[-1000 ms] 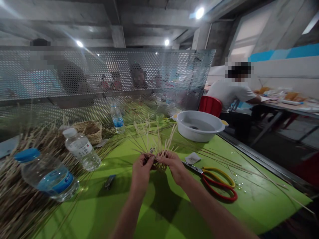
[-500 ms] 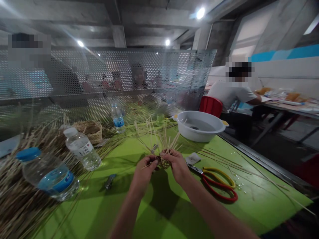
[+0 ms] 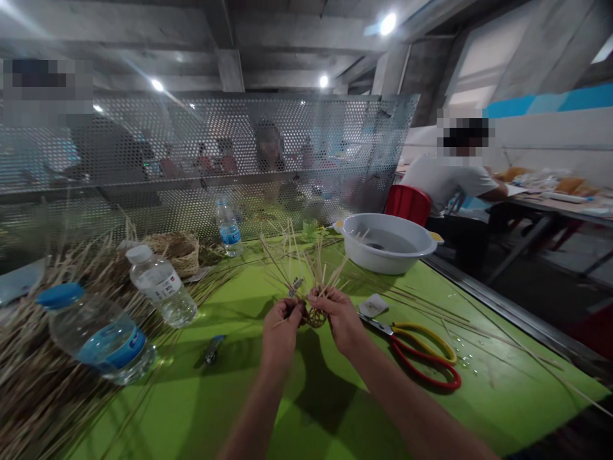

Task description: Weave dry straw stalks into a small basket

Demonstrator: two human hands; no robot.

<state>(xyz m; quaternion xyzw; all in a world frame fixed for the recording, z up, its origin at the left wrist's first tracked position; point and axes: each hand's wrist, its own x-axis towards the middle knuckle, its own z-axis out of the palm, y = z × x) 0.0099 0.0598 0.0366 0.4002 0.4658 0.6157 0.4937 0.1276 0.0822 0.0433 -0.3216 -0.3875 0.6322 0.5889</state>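
1. The perforated metal screen point(image 3: 345, 140) stands well beyond the fingers, across the far side.
2. The green table point(image 3: 191, 409) spreads beneath and all around them.
3. The heap of dry stalks point(image 3: 29, 377) lies well to the fingers' left.
4. The pale basin point(image 3: 383, 260) sits beyond the fingers and to their right (something dark rests at its bottom).
5. The blue-capped bottle point(image 3: 103, 348) and the smaller white-capped bottle point(image 3: 165, 287) stand left of the fingers, by the stalks.
6. The scissors point(image 3: 391, 332) lie just right of the right fingers, red and yellow handles pointing away from them.
7. The left hand point(image 3: 281, 326) has thumb and fingers pinched together on the left edge of the woven piece; the right hand point(image 3: 341, 316) is clamped on its right side.
8. The woven piece point(image 3: 317, 317) is between both sets of fingers, its loose strands fanning up above them.
9. The paper scrap point(image 3: 373, 305) lies near the right fingers, beyond the scissor blades.
10. The metal clip point(image 3: 213, 350) lies left of the left fingers, apart from them.
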